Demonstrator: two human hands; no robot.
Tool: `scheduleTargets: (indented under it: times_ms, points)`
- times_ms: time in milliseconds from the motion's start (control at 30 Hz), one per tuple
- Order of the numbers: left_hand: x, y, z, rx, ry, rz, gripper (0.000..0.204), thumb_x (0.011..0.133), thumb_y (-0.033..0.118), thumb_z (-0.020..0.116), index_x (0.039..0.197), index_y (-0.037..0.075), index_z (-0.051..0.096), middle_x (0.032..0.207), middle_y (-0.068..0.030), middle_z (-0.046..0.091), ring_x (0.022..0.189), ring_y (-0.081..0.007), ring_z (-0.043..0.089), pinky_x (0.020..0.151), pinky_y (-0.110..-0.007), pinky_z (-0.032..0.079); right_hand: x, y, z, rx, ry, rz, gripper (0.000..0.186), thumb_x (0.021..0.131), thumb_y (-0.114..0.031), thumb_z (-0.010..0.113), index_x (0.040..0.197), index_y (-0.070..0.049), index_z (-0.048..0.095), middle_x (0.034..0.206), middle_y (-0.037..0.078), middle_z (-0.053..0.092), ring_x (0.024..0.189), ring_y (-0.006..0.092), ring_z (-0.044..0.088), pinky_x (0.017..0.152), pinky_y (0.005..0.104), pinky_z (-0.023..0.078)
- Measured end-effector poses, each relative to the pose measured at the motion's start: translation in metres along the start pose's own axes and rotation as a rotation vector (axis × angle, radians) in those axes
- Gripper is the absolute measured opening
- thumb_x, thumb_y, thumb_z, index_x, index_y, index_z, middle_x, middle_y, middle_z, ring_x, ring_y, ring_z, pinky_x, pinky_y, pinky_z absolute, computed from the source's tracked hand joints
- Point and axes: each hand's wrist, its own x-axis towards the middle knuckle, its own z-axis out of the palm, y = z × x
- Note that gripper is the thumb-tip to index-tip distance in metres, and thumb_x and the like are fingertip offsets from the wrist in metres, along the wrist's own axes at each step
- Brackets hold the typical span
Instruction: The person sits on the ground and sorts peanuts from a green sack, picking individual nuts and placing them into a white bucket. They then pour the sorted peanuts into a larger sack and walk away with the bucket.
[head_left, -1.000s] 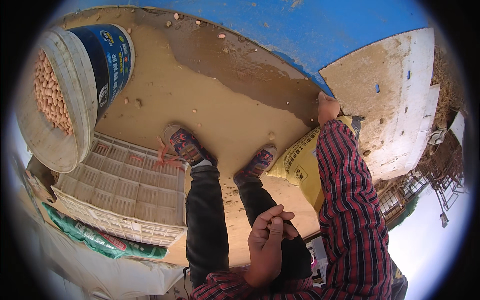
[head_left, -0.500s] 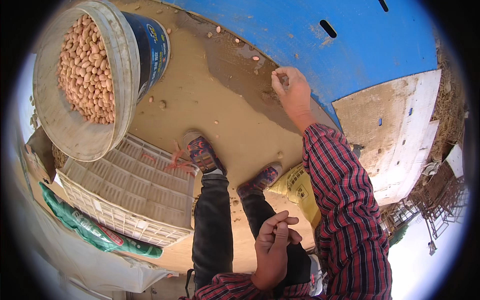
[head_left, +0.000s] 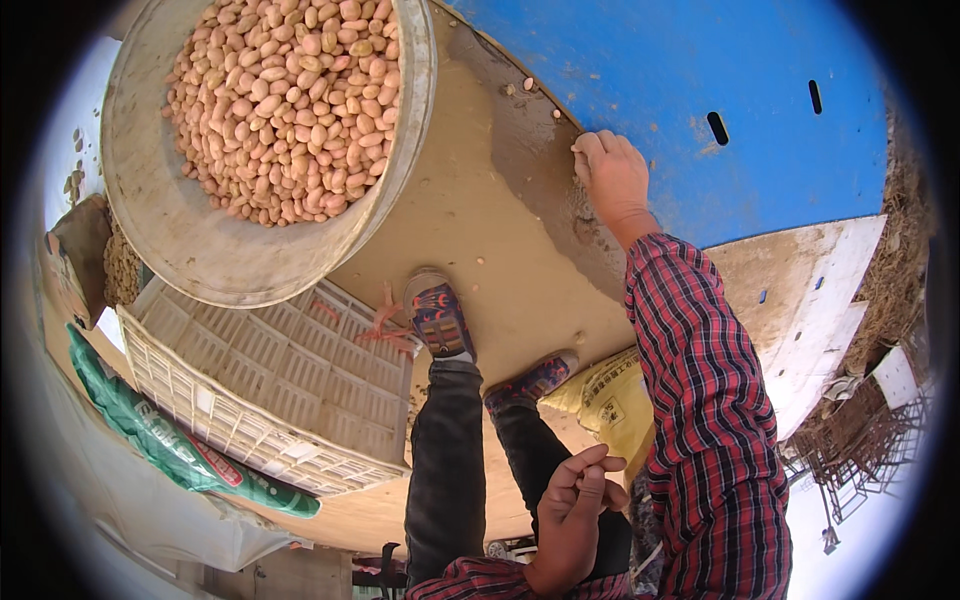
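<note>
My right hand [head_left: 612, 180] is raised over the muddy brown floor [head_left: 500, 270] at the edge of a blue board [head_left: 770, 90], fingertips pinched; whatever they hold, if anything, is too small to name. My left hand [head_left: 572, 500] rests low in front of my dark-trousered legs, fingers curled together, their contents hidden. At the upper left a wide bucket [head_left: 140, 200] holds several pale pink, shelled peanuts [head_left: 285, 110]. A few loose kernels [head_left: 528, 84] lie along the board's edge, beyond my right hand.
A white slatted crate [head_left: 260, 390] lies below the bucket, beside a green sack [head_left: 170, 440]. My shoes [head_left: 438, 315] stand between crate and yellow sack [head_left: 605, 400]. A dirty white panel [head_left: 775, 290] is at right, with straw and tangled metal [head_left: 860, 460] beyond.
My right hand has moved up and leftward from the white panel's corner to the blue board's edge. The view has shifted, so the bucket looks larger. My left hand stays curled.
</note>
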Motion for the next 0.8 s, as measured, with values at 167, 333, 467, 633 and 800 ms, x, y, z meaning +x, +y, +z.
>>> scheduleTargets:
  times_ms: [167, 333, 467, 633, 800]
  points:
    - [-0.002, 0.002, 0.000, 0.000, -0.002, -0.008, 0.027, 0.103, 0.013, 0.045, 0.126, 0.002, 0.052, 0.112, -0.0113, 0.063, 0.077, -0.0133, 0.060, 0.072, -0.027, 0.048, 0.003, -0.005, 0.001, -0.007, -0.019, 0.052, 0.017, 0.076, -0.012, 0.069, 0.088, -0.014, 0.058, 0.080, 0.003, 0.057, 0.078, 0.0241, 0.058, 0.067, 0.0382, 0.048]
    - [-0.001, 0.002, 0.000, -0.005, -0.025, -0.004, 0.027, 0.103, 0.014, 0.044, 0.126, 0.002, 0.051, 0.112, -0.0114, 0.062, 0.078, -0.0134, 0.060, 0.072, -0.027, 0.048, 0.016, -0.024, -0.006, 0.174, 0.046, 0.060, 0.018, 0.074, -0.009, 0.069, 0.088, -0.013, 0.058, 0.080, 0.003, 0.058, 0.078, 0.0250, 0.058, 0.067, 0.0375, 0.049]
    - [-0.001, 0.004, 0.001, -0.022, -0.035, -0.022, 0.028, 0.103, 0.015, 0.044, 0.126, 0.001, 0.050, 0.112, -0.0112, 0.062, 0.078, -0.0138, 0.060, 0.072, -0.028, 0.048, 0.045, -0.037, -0.011, 0.245, 0.027, 0.048, 0.019, 0.076, -0.008, 0.069, 0.091, -0.011, 0.058, 0.084, 0.004, 0.060, 0.081, 0.0269, 0.059, 0.067, 0.0383, 0.049]
    - [-0.001, 0.012, 0.002, -0.072, -0.038, -0.045, 0.028, 0.103, 0.015, 0.045, 0.126, 0.001, 0.050, 0.111, -0.0101, 0.061, 0.078, -0.0140, 0.060, 0.073, -0.029, 0.048, 0.081, -0.047, -0.003, 0.209, -0.018, 0.109, 0.016, 0.079, -0.009, 0.065, 0.093, -0.011, 0.058, 0.088, 0.007, 0.061, 0.086, 0.0294, 0.060, 0.070, 0.0410, 0.050]
    - [-0.003, 0.017, 0.003, -0.111, -0.051, -0.055, 0.028, 0.103, 0.015, 0.046, 0.127, 0.001, 0.050, 0.111, -0.0088, 0.061, 0.079, -0.0137, 0.060, 0.073, -0.029, 0.048, 0.092, -0.050, -0.001, 0.106, -0.136, 0.132, 0.016, 0.082, -0.012, 0.061, 0.097, -0.012, 0.057, 0.092, 0.009, 0.061, 0.090, 0.0316, 0.061, 0.073, 0.0423, 0.050]
